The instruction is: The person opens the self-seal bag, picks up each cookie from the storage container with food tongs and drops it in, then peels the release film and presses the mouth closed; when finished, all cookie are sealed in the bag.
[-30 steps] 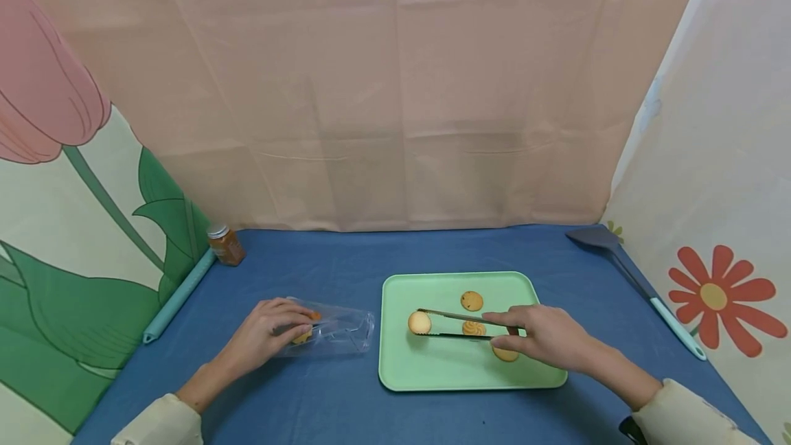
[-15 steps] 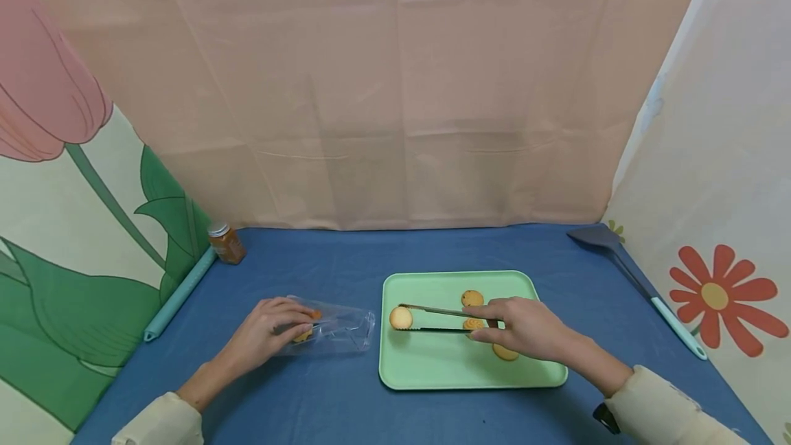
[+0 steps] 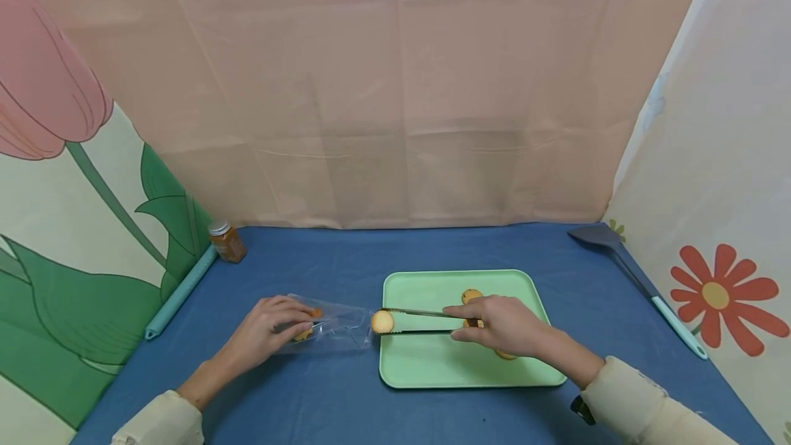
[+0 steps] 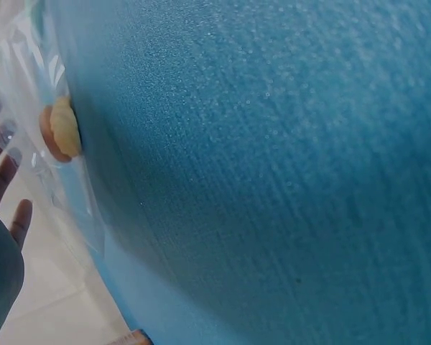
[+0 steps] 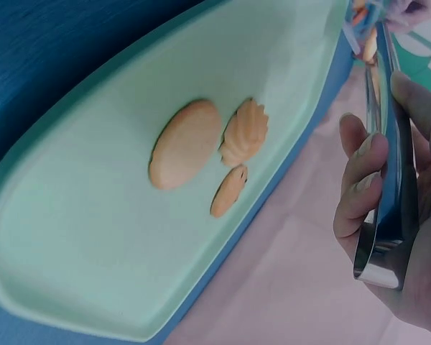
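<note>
My left hand [image 3: 274, 325] grips a clear plastic bag [image 3: 346, 332] at its left part. Inside the bag, a pair of cookies [image 4: 61, 131] lie against each other. With my right hand [image 3: 503, 325] I hold metal tongs [image 5: 391, 187], whose tips pinch a round plain cookie [image 3: 382, 322]. That cookie hangs over the left rim of the green tray [image 3: 426, 369], right at the bag's right end. Three cookies lie on the tray: a plain oval-looking one [image 5: 185, 144], a swirled one [image 5: 244, 133] and a dotted one [image 3: 472, 295]. My right hand partly covers them in the head view.
A brown jar with a silvery lid [image 3: 227, 242] stands at the back left, beside a light-blue rod [image 3: 182, 290] along the left edge. A dark spatula with a pale-blue handle [image 3: 636, 283] lies along the right edge. Cloth hangings surround the blue table [image 3: 321, 404].
My right hand has moved left with the tongs, carrying the round cookie from over the tray's left part to the bag's right end. My left hand and the bag have stayed in place.
</note>
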A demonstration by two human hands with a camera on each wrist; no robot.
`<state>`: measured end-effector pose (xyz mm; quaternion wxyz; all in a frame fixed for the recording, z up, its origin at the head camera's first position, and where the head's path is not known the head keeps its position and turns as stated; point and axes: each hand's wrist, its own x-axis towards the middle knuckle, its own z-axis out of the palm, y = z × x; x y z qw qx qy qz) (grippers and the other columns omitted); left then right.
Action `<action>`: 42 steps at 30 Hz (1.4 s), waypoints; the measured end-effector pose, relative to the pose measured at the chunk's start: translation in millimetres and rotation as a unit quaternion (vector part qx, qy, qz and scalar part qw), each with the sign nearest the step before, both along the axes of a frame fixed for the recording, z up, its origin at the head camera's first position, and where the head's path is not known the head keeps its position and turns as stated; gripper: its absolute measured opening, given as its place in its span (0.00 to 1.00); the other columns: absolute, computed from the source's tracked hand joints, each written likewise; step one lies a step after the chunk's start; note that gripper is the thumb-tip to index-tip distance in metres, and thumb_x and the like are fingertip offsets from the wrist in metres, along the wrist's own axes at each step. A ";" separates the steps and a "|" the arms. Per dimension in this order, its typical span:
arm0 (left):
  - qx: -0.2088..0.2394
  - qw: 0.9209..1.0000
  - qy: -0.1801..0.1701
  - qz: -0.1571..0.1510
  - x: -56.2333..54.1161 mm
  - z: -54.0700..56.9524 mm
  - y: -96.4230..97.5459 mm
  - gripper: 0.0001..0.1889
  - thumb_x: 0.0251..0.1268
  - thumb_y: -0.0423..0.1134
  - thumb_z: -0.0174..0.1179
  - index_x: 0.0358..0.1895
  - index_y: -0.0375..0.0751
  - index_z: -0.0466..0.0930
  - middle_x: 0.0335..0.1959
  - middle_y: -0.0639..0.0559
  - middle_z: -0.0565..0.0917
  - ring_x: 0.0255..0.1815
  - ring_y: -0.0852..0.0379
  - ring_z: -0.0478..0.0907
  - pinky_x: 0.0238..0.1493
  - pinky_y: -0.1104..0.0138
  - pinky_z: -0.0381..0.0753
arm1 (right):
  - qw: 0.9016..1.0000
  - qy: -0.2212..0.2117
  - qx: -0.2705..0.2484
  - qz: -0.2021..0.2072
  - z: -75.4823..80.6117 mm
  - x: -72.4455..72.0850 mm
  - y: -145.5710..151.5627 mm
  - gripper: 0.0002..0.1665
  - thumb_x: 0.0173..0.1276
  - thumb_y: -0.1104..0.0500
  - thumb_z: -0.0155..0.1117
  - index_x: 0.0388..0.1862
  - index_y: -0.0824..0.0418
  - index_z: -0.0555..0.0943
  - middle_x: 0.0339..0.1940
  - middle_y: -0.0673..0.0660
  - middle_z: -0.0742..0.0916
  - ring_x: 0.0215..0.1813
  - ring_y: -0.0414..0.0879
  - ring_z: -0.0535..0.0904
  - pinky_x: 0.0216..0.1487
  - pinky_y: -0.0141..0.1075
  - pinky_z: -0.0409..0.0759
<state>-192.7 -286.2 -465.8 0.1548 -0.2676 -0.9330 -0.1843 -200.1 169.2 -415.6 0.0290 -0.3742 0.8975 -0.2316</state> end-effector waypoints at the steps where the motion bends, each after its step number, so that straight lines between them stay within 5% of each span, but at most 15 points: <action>1: 0.001 1.000 -0.001 0.000 0.0 -0.1 -0.1 0.09 0.61 0.44 0.70 0.45 0.59 0.90 0.47 0.65 0.87 0.54 0.57 0.81 0.57 0.48 0.76 | 1.000 -0.004 0.000 0.000 -0.6 -0.1 -1.8 0.25 0.69 0.42 0.66 0.63 0.46 0.83 0.35 0.42 0.88 0.23 0.27 0.69 0.24 0.26 0.68; 5: -0.002 1.000 -0.006 0.002 -0.6 -0.9 -0.3 0.07 0.62 0.44 0.70 0.43 0.59 0.91 0.47 0.64 0.87 0.54 0.56 0.80 0.58 0.47 0.75 | 1.000 -0.011 0.010 -0.005 -2.5 -0.8 -8.4 0.25 0.70 0.40 0.65 0.64 0.44 0.82 0.26 0.37 0.80 0.22 0.28 0.67 0.23 0.27 0.67; 11: 0.002 1.000 -0.005 -0.005 -0.9 -0.6 -1.0 0.06 0.61 0.44 0.70 0.41 0.58 0.91 0.47 0.65 0.88 0.53 0.58 0.80 0.57 0.48 0.75 | 1.000 0.006 0.026 0.003 -4.3 -3.0 -20.0 0.26 0.69 0.41 0.66 0.63 0.45 0.82 0.33 0.37 0.85 0.26 0.27 0.68 0.23 0.26 0.68; 27: 0.003 1.000 0.000 -0.011 -1.1 0.2 -0.1 0.07 0.60 0.43 0.71 0.41 0.56 0.92 0.46 0.65 0.88 0.53 0.58 0.80 0.57 0.48 0.76 | 0.998 0.031 0.044 0.026 -4.9 -11.0 -52.3 0.25 0.70 0.42 0.65 0.64 0.44 0.82 0.28 0.38 0.83 0.24 0.25 0.70 0.18 0.27 0.64; 42: 0.005 1.000 0.005 -0.013 -0.8 1.1 -0.8 0.07 0.60 0.42 0.71 0.41 0.58 0.91 0.47 0.63 0.88 0.54 0.57 0.80 0.57 0.47 0.75 | 0.998 -0.013 0.057 0.024 -7.8 -12.9 -84.6 0.25 0.70 0.41 0.65 0.64 0.42 0.81 0.30 0.40 0.85 0.23 0.28 0.71 0.16 0.31 0.65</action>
